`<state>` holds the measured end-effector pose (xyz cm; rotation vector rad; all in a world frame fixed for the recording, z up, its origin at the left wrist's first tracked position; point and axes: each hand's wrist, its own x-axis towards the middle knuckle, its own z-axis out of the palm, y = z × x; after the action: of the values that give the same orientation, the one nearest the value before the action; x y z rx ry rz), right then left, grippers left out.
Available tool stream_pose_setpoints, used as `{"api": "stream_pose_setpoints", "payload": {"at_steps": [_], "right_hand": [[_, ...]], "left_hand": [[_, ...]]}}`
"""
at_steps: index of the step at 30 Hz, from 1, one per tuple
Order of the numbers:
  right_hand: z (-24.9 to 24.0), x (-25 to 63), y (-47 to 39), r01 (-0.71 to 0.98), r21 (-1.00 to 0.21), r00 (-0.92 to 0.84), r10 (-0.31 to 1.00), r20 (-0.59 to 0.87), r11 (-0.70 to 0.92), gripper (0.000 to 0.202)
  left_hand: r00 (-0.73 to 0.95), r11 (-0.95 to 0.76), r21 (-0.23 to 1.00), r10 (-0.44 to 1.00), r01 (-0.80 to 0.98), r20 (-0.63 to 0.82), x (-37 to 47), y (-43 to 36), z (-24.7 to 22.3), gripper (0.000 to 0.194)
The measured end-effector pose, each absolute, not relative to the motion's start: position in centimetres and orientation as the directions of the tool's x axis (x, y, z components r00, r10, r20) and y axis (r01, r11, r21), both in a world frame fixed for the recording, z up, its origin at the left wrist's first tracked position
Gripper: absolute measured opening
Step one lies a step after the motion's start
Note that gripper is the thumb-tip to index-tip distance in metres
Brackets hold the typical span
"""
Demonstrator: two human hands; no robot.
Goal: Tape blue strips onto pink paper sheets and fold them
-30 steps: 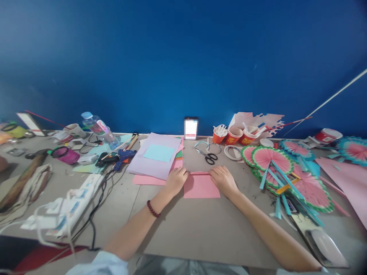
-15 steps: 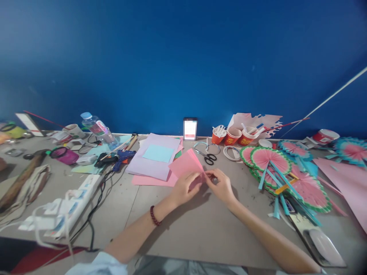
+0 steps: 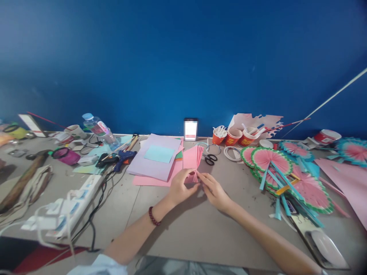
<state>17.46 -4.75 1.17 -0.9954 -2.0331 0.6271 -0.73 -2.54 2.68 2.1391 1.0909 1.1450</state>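
A sheet of pink paper, pleated along its right part, stands upright between my hands over the middle of the table. My left hand pinches its lower left edge between thumb and fingers; a dark red bead bracelet circles that wrist. From the right, my right hand has its fingertips pressed on the pleats near the bottom. The fan-like folds spread at the top and narrow where the fingers hold them. Just beyond, black-handled scissors lie on the table.
Lilac paper with a light blue sheet lies left. Paper fans pile up right, beside a computer mouse. Red paper cups and a phone stand by the wall. A power strip sits left.
The pink paper has turned upright, and its pleats now show edge-on, fanning at the top. Both hands have shifted slightly left, with the right fingers moved onto the folds.
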Motion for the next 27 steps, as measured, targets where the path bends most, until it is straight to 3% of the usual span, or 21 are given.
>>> {"api": "stream_pose_setpoints", "payload": {"at_steps": [4, 9, 13, 16, 21, 27], "right_hand": [[1.2, 17.4, -4.9, 0.469, -0.670, -0.444, 0.809, 0.385, 0.576, 0.063], [1.3, 17.6, -4.7, 0.500, -0.672, -0.388, 0.835, 0.391, 0.547, 0.047], [1.1, 18.6, -4.0, 0.594, -0.595, -0.217, 0.820, 0.529, 0.541, 0.027], [1.3, 19.8, -3.3, 0.718, -0.493, -0.092, 0.769, 0.633, 0.491, 0.029], [2.5, 21.9, -2.2, 0.726, -0.463, -0.220, 0.810, 0.544, 0.508, 0.043], [3.4, 23.4, -1.7, 0.713, -0.464, -0.237, 0.804, 0.546, 0.525, 0.031]], "left_hand": [[0.308, -0.611, 0.649, 0.791, 0.454, 0.529, -0.9, -2.4, 2.4, 0.034], [0.330, -0.669, 0.591, 0.740, 0.450, 0.586, -1.5, -2.0, 2.1, 0.032], [0.310, -0.681, 0.583, 0.726, 0.443, 0.614, -2.0, -1.8, 1.8, 0.033], [0.295, -0.694, 0.579, 0.713, 0.429, 0.636, -2.1, -1.8, 2.0, 0.031], [0.332, -0.742, 0.544, 0.666, 0.392, 0.668, -2.3, -1.6, 2.8, 0.032], [0.427, -0.810, 0.464, 0.585, 0.359, 0.690, -2.7, -1.1, 3.4, 0.033]]}}
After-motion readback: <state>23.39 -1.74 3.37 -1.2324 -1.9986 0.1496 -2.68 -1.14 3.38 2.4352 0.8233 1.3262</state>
